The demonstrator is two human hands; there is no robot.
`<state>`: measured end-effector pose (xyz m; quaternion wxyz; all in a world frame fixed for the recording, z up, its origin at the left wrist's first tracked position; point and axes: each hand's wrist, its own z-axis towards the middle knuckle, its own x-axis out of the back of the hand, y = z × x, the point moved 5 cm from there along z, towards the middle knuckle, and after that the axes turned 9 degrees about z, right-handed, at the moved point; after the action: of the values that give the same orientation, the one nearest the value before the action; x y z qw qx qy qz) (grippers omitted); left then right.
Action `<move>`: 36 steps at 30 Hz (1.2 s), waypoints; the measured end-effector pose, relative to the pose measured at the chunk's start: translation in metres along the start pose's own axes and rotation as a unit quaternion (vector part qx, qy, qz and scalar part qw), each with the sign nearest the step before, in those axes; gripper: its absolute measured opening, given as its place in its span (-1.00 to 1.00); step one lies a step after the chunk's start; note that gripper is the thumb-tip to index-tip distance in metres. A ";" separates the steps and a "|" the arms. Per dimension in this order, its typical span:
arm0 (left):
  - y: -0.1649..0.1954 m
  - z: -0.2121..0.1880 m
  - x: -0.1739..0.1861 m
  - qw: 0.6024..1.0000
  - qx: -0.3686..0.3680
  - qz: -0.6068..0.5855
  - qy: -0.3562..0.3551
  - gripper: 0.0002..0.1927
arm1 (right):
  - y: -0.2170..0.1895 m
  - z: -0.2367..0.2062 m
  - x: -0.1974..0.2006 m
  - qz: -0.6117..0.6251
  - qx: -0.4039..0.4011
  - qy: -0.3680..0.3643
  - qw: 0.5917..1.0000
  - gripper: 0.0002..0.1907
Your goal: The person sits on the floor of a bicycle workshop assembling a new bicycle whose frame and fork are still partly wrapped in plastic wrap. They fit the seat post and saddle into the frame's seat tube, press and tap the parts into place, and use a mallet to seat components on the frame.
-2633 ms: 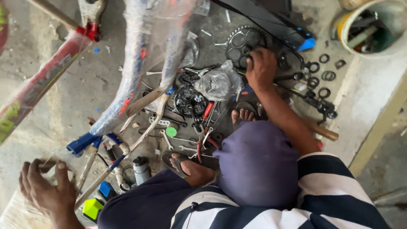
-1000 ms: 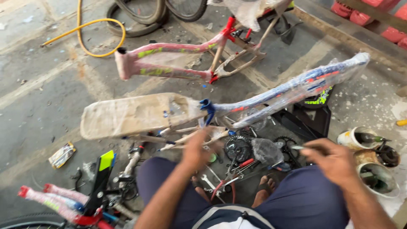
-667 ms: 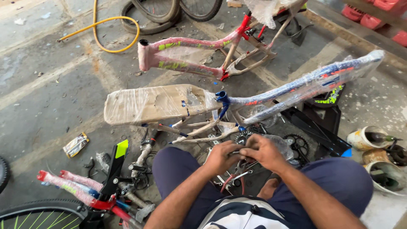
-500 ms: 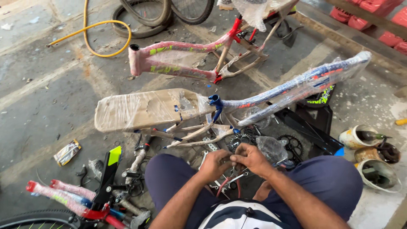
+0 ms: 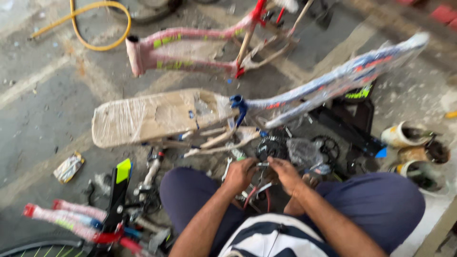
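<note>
I sit on a concrete floor with my knees apart. My left hand (image 5: 240,173) and my right hand (image 5: 284,172) meet between my legs, fingers closed around a small metal part (image 5: 262,165) held between them. The frame is blurred, so the part's shape is unclear. Just beyond my hands lie a dark sprocket cluster (image 5: 271,146) and a clear plastic bag (image 5: 304,152). A plastic-wrapped bicycle frame (image 5: 328,83) with a cardboard-wrapped section (image 5: 152,116) lies across the floor ahead.
A pink bicycle frame (image 5: 190,43) lies farther off, with a yellow hose (image 5: 102,31) at top left. Wrapped fork parts (image 5: 66,221) and a black-and-yellow piece (image 5: 119,190) sit at lower left. Cut plastic tubs (image 5: 409,138) with small parts stand at right.
My hands came together from apart and now work on a small part between my legs. The view shifted slightly and blurred.
</note>
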<state>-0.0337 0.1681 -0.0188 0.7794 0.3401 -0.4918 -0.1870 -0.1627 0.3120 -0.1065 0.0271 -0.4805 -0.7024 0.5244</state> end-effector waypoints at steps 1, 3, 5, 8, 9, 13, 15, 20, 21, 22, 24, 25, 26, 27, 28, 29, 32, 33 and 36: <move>-0.004 -0.002 -0.005 1.000 0.008 0.001 -0.007 -0.76 | 0.004 -0.001 0.002 -0.010 -0.001 -0.004 1.000 -0.73; -0.011 -0.007 -0.012 1.000 0.013 0.002 -0.016 -0.76 | 0.006 -0.002 0.005 -0.043 0.042 -0.025 0.998 -0.77; -0.015 -0.013 -0.016 1.000 0.012 0.004 -0.020 -0.78 | 0.014 -0.001 0.007 0.016 0.022 -0.043 0.999 -0.78; -0.020 -0.022 -0.016 0.999 0.032 0.005 -0.011 -0.76 | 0.027 0.000 0.010 0.031 -0.026 -0.023 0.999 -0.83; -0.021 -0.024 -0.015 0.999 0.034 0.004 -0.009 -0.77 | 0.031 0.000 0.010 0.022 -0.042 -0.008 0.999 -0.77; -0.019 -0.027 -0.009 1.000 0.023 -0.012 0.014 -0.77 | 0.029 -0.001 0.004 0.072 0.005 -0.061 0.996 -0.87; -0.018 -0.027 -0.009 1.000 0.019 -0.017 0.017 -0.77 | 0.033 -0.002 0.007 0.084 -0.033 -0.033 0.995 -0.85; -0.020 -0.027 -0.016 0.999 0.047 -0.004 -0.005 -0.78 | 0.028 -0.004 0.006 0.056 0.015 -0.057 0.997 -0.85; -0.020 -0.028 -0.017 0.999 0.046 -0.005 -0.001 -0.78 | 0.026 -0.004 0.005 0.065 0.036 -0.067 0.995 -0.79; -0.020 -0.028 -0.017 0.999 0.045 -0.006 0.004 -0.77 | 0.031 -0.004 0.007 0.090 -0.006 -0.036 0.995 -0.83; -0.023 -0.029 -0.017 0.999 0.041 0.001 0.012 -0.77 | 0.040 -0.005 0.008 0.138 -0.091 0.020 0.986 -0.83; -0.023 -0.030 -0.017 0.999 0.038 0.005 0.014 -0.77 | 0.037 -0.005 0.005 0.100 -0.063 0.005 0.993 -0.85; -0.024 -0.030 -0.017 0.999 0.036 0.008 0.015 -0.77 | 0.033 -0.005 0.002 0.062 -0.036 -0.010 0.997 -0.86; -0.026 -0.031 -0.017 0.999 0.039 0.010 0.015 -0.77 | 0.030 -0.005 -0.001 0.024 -0.008 -0.025 0.999 -0.85; -0.027 -0.031 -0.017 0.999 0.042 0.011 0.015 -0.77 | 0.027 -0.006 -0.003 0.032 0.004 -0.035 0.999 -0.82; -0.028 -0.032 -0.018 0.999 0.045 0.012 0.015 -0.76 | 0.025 -0.007 -0.006 0.039 0.016 -0.045 0.998 -0.78; -0.027 -0.033 -0.019 0.999 0.048 -0.003 0.003 -0.75 | 0.029 -0.009 -0.010 0.088 -0.050 -0.045 0.994 -0.78; -0.025 -0.033 -0.020 0.999 0.036 -0.007 0.005 -0.73 | 0.033 -0.010 -0.011 0.108 -0.088 -0.040 0.989 -0.75; -0.019 -0.033 -0.019 1.000 0.024 -0.016 0.004 -0.71 | 0.036 -0.012 -0.012 0.089 -0.085 -0.049 0.991 -0.82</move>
<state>-0.0116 0.1781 -0.0538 0.7697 0.3672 -0.4880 -0.1858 -0.1263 0.3117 -0.1226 -0.0956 -0.5156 -0.6992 0.4860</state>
